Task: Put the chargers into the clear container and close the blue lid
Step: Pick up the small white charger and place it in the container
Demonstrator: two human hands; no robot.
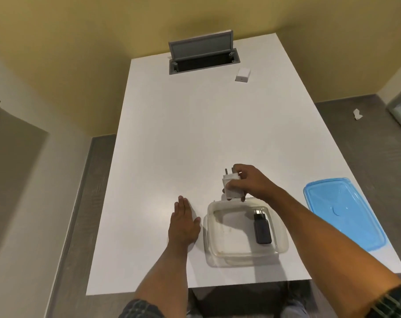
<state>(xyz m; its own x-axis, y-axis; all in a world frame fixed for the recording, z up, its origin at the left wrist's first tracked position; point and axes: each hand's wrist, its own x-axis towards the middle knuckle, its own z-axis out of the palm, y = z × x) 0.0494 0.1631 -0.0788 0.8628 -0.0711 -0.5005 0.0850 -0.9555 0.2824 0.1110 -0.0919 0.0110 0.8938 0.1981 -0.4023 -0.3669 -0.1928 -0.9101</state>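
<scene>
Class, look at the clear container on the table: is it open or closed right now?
Open. The clear container has no lid on; the blue lid lies flat on the table to its right, apart from it.

White plastic charger block [232, 187]; black charger [262, 229] in clear plastic container [218, 245]; translucent blue lid [344, 210] at 3 o'clock; white table [183, 134]; dark plaid sleeves [141, 309].

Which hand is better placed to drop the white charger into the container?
Right. The right hand already holds the white charger just above the container's far rim; the left hand lies flat and empty beside it.
</scene>
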